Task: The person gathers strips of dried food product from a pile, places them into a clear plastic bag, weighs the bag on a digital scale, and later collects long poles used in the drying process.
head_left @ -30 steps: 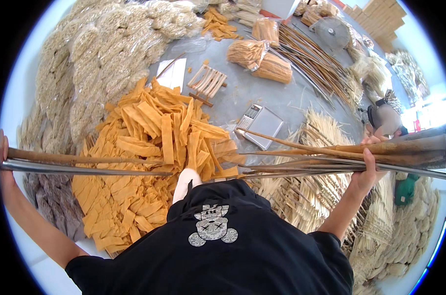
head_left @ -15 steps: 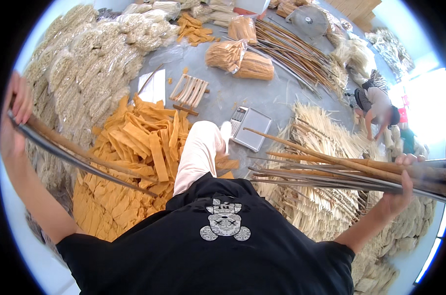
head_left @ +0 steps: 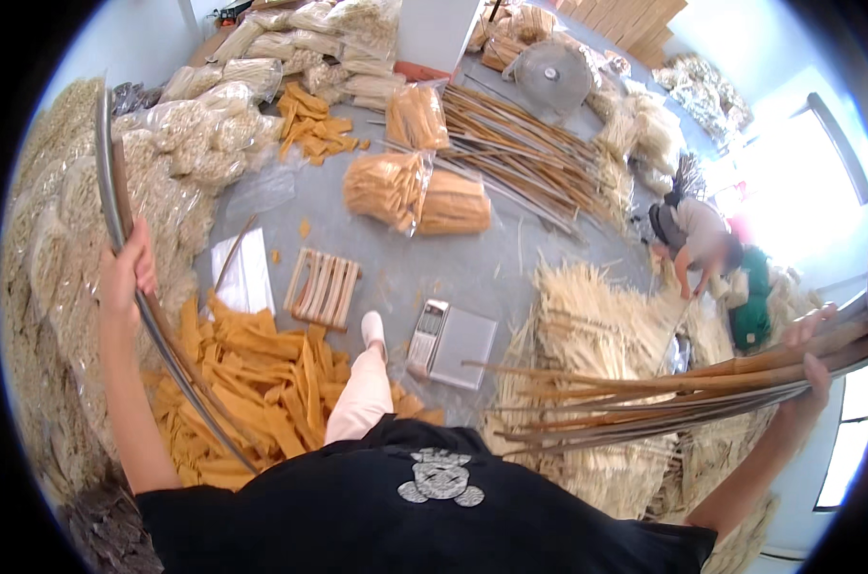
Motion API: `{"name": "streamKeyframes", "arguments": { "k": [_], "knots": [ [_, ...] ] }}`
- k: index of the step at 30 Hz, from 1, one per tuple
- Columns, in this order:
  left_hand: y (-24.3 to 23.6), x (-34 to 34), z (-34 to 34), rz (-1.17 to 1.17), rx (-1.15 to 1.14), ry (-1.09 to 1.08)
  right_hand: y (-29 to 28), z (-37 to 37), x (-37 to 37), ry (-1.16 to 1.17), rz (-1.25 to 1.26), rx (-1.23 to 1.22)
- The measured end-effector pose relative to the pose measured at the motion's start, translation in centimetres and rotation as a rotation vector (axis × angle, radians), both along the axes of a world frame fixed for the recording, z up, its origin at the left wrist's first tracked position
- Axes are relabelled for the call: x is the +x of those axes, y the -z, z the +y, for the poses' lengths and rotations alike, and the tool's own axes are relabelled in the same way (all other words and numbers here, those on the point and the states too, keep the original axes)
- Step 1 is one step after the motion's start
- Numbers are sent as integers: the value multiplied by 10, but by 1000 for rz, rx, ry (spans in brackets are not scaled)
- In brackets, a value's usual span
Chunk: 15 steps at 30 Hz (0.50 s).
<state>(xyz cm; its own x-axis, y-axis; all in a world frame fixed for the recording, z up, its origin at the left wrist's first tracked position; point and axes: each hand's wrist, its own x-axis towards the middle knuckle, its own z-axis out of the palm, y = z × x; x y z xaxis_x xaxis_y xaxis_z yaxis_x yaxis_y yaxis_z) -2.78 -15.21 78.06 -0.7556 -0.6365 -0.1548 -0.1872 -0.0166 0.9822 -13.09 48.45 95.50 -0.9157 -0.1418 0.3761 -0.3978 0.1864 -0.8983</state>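
My left hand (head_left: pixel 130 268), raised at the left, is closed around two long curved sticks. One is a dark grey stick (head_left: pixel 180 371), the other a thinner brown stick (head_left: pixel 193 359); both slant down toward my black shirt. At the far right, my right hand (head_left: pixel 813 383) is wrapped around a bundle of long tapered sticks (head_left: pixel 682 390), brown and grey. Their thin ends fan out toward the middle, and their thick ends run to the right rim. Below the left sticks lies a heap of orange-yellow strips (head_left: pixel 271 373).
A scale (head_left: pixel 462 346) and a slatted wooden stool (head_left: pixel 323 287) stand ahead on the grey floor. Pale bundles (head_left: pixel 195 158) pile up at left; pale strips (head_left: pixel 601 335) lie at right. A person (head_left: pixel 697 239) bends there. Farther off are wrapped orange bundles (head_left: pixel 386 191), more sticks (head_left: pixel 520 143) and a fan (head_left: pixel 552 77).
My left hand has swung inward, and its sticks stand steeper. The right-hand bundle sits lower in view. The scene has shifted as I step; the scale and stool appear lower and farther left.
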Motion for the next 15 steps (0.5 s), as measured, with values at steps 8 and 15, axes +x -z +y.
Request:
{"name": "streamKeyframes", "arguments": {
  "k": [8,15],
  "knots": [
    [120,-96,-90,-222,70,-121,50,-108,-181,36,-171,110],
    [161,-175,-73,-296,168,-45,55,-125,-225,153,-137,177]
  ]
}}
